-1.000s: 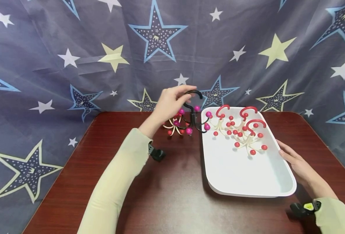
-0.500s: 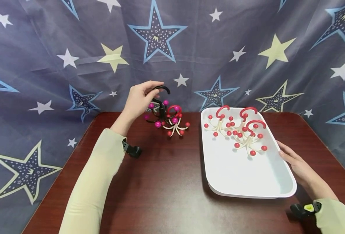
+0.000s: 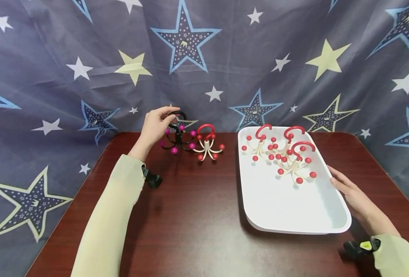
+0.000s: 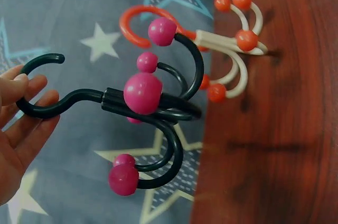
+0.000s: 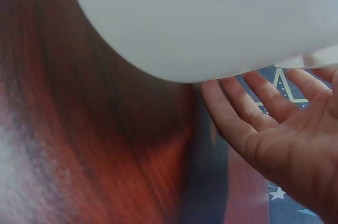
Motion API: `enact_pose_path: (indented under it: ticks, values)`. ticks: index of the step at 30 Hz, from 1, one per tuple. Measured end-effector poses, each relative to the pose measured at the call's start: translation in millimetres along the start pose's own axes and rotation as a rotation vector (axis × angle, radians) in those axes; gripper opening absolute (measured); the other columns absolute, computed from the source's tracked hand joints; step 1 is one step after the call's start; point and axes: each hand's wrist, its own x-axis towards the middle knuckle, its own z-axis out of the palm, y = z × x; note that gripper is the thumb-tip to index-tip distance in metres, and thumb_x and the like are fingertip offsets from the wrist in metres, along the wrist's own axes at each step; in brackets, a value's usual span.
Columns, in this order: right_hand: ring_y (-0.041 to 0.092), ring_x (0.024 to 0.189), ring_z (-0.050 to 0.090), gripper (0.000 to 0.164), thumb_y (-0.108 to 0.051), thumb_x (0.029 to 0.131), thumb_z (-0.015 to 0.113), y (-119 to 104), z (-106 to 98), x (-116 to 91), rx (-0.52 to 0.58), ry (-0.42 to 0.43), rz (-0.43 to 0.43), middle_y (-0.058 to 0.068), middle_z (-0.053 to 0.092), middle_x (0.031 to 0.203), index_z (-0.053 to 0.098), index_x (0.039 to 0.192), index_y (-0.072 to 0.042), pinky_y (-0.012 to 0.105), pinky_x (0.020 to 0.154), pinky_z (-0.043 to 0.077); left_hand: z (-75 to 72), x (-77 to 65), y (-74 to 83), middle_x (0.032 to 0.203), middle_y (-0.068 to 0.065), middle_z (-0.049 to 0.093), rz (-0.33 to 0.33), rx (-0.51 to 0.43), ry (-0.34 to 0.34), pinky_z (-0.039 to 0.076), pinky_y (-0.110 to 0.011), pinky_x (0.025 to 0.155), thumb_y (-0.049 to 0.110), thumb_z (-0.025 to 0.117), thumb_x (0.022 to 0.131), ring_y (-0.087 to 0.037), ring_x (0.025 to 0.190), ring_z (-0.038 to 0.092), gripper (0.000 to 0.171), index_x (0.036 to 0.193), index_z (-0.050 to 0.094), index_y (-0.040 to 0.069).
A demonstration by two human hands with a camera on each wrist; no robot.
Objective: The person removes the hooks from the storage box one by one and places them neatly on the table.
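Note:
My left hand (image 3: 154,125) pinches the curved top of a black hook hanger (image 4: 153,105) with curled arms tipped in magenta balls. In the left wrist view it appears to hang above the tabletop. Just right of it, a cream hook hanger (image 3: 207,144) with a red hook and red balls stands on the table. My right hand (image 3: 353,194) touches the right side of a white tray (image 3: 287,227); the right wrist view shows its fingers (image 5: 232,110) extended against the tray's outer wall. Several cream-and-red hook hangers (image 3: 292,165) are bunched at the tray's far end.
A dark red-brown wooden table (image 3: 204,215) carries everything. Behind its far edge hangs a grey-blue cloth (image 3: 211,80) printed with stars. The tray takes up the right part of the table.
My left hand has carried the black hook hanger leftward, past the cream-and-red one by the tray, then lowered it somewhat. The right hand and tray have stayed put.

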Motion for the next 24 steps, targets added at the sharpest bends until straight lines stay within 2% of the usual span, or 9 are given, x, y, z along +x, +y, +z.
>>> enact_pose_path:
  ticks: [6, 9, 13, 24]
  values:
    - [0.001, 0.093, 0.061, 0.053, -0.023, 0.099, 0.035, -1, 0, 0, -0.013, 0.003, 0.008, -0.024, 0.056, 0.111, 0.012, 0.147, -0.025, 0.026, 0.07, 0.053, 12.5, 0.3, -25.8, 0.099, -0.004, 0.069, -0.031, -0.015, 0.048, 0.045, -0.021, 0.064, 0.011, 0.06, 0.087, -0.016, 0.078, 0.066, 0.025, 0.11, 0.067, 0.015]
    - [0.002, 0.092, 0.061, 0.053, -0.023, 0.099, 0.034, -1, 0, 1, -0.012, 0.009, 0.007, -0.024, 0.056, 0.11, 0.012, 0.147, -0.024, 0.026, 0.07, 0.053, 19.0, -0.3, -37.0, 0.098, -0.006, 0.07, -0.039, -0.03, 0.058, 0.043, -0.018, 0.063, 0.01, 0.06, 0.086, -0.018, 0.079, 0.066, 0.025, 0.11, 0.067, 0.014]
    - [0.002, 0.092, 0.061, 0.053, -0.023, 0.099, 0.034, 0, 0, 0, -0.014, 0.017, 0.014, -0.025, 0.056, 0.11, 0.011, 0.147, -0.024, 0.026, 0.07, 0.053, 27.9, -3.0, -49.5, 0.096, -0.007, 0.07, -0.05, -0.025, 0.059, 0.044, -0.021, 0.066, 0.009, 0.06, 0.086, -0.019, 0.08, 0.065, 0.025, 0.11, 0.067, 0.012]
    - [0.001, 0.092, 0.061, 0.055, -0.025, 0.099, 0.034, 0, 1, 0, -0.043, 0.024, 0.022, -0.027, 0.055, 0.11, 0.009, 0.147, -0.024, 0.027, 0.07, 0.053, 39.1, -9.0, -65.0, 0.103, -0.009, 0.068, -0.073, -0.041, 0.065, 0.046, -0.034, 0.076, 0.01, 0.061, 0.086, -0.02, 0.083, 0.064, 0.024, 0.109, 0.067, 0.013]
